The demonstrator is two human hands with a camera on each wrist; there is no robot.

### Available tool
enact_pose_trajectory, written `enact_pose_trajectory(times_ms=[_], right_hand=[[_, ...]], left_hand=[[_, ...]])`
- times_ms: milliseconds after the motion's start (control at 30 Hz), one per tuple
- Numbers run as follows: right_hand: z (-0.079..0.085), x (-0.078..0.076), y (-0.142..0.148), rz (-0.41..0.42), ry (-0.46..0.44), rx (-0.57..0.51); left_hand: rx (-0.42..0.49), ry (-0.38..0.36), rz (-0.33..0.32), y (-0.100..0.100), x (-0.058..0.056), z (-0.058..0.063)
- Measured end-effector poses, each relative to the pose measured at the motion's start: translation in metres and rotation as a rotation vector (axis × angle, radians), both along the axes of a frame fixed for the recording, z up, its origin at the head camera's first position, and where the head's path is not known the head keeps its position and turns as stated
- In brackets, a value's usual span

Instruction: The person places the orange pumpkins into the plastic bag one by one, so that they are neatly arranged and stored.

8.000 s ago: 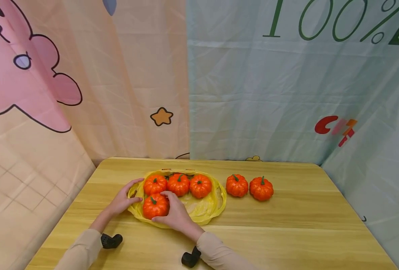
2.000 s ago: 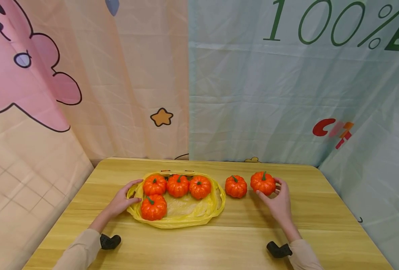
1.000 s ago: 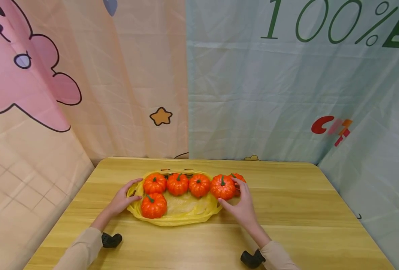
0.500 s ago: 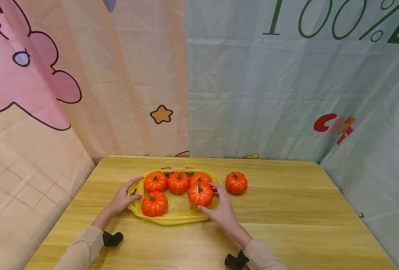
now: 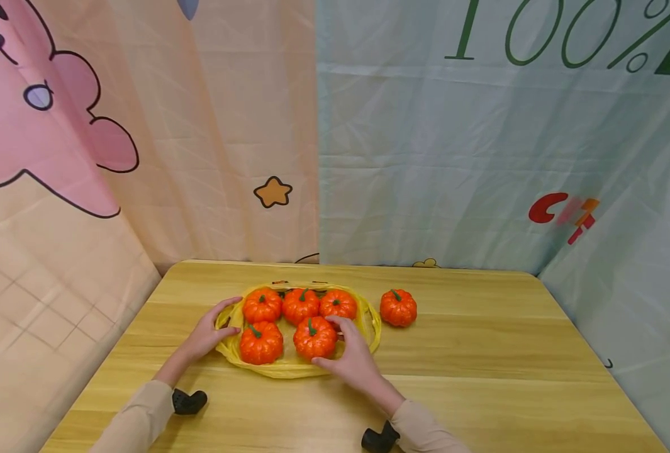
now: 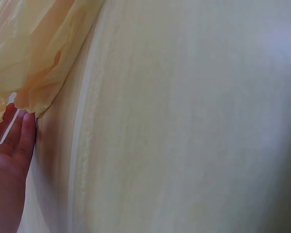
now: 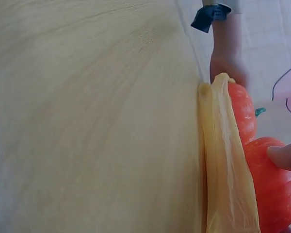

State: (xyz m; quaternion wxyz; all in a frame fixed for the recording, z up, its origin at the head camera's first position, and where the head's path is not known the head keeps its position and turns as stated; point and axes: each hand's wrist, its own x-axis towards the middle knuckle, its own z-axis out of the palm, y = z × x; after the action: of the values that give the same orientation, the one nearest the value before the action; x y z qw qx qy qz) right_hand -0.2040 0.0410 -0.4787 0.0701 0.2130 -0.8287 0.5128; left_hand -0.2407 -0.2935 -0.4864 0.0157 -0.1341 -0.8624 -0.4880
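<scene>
A yellow plastic bag (image 5: 275, 371) lies spread wide on the table, its rim standing round several small orange toy pumpkins. Three form its back row, among them a pumpkin (image 5: 300, 306) in the middle. Another pumpkin (image 5: 262, 343) sits at the front left. My right hand (image 5: 353, 358) grips a pumpkin (image 5: 314, 338) between thumb and fingers, over the bag's front middle; in the right wrist view the thumb (image 7: 286, 156) presses its side. With thumb and fingers, my left hand (image 5: 207, 333) holds the bag's left edge; its fingers (image 6: 26, 133) reach the bag's loop in the left wrist view.
To the right of the bag a single pumpkin (image 5: 398, 307) stands on the wooden table (image 5: 510, 352). Printed cloth (image 5: 425, 157) hangs behind the table and along both sides. A black wrist device (image 5: 189, 401) sits on each forearm.
My right hand took the far-right pumpkin from the table and carried it left, over the lone pumpkin and into the bag. Earlier it placed the front-left pumpkin. My left hand stays put.
</scene>
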Motion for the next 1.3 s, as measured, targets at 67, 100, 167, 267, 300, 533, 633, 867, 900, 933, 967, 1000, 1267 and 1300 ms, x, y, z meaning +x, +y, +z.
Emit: enact_pose_trajectory(times_ms=[67,100,167,267,300,533,633,867,900,933,967,1000,1267,1300], right_hand=[[-0.001,0.000,-0.002,0.001,-0.012,0.011],[-0.002,0.000,-0.003,0.005,-0.013,0.015],[-0.003,0.001,-0.005,0.011,-0.015,0.025],[-0.005,0.001,-0.007,0.017,-0.018,0.038],[-0.006,0.001,-0.008,0.020,-0.018,0.040],[-0.009,0.001,-0.014,0.036,-0.042,0.037],[-0.010,0.001,-0.015,0.035,-0.060,0.064],[-0.011,-0.002,-0.015,0.048,-0.109,0.124],[-0.010,-0.002,-0.016,0.051,-0.118,0.123],[-0.010,-0.003,-0.016,0.053,-0.124,0.126],[-0.009,-0.003,-0.016,0.055,-0.130,0.129],[-0.008,-0.003,-0.016,0.059,-0.134,0.131],[-0.006,-0.007,-0.021,0.099,-0.144,0.144],[-0.006,-0.008,-0.022,0.102,-0.144,0.140]], left_hand=[[0.002,-0.003,-0.002,0.000,0.000,0.000],[0.004,-0.004,-0.004,0.000,0.000,0.000],[0.007,-0.012,-0.007,0.000,-0.001,0.000],[0.008,-0.023,-0.018,0.000,-0.001,0.000],[0.008,-0.026,-0.021,0.000,-0.001,0.000],[0.016,-0.011,-0.037,0.000,0.000,0.001],[0.005,0.001,-0.036,0.001,0.000,0.002],[-0.009,-0.004,-0.040,0.001,-0.001,0.004],[-0.001,-0.012,-0.037,0.001,-0.002,0.004],[-0.001,-0.015,-0.040,0.001,-0.002,0.004],[0.000,-0.019,-0.041,0.001,-0.002,0.005],[-0.002,-0.020,-0.043,0.001,-0.003,0.005],[0.016,-0.054,-0.037,-0.001,-0.008,0.004],[0.021,-0.056,-0.036,-0.002,-0.009,0.004]])
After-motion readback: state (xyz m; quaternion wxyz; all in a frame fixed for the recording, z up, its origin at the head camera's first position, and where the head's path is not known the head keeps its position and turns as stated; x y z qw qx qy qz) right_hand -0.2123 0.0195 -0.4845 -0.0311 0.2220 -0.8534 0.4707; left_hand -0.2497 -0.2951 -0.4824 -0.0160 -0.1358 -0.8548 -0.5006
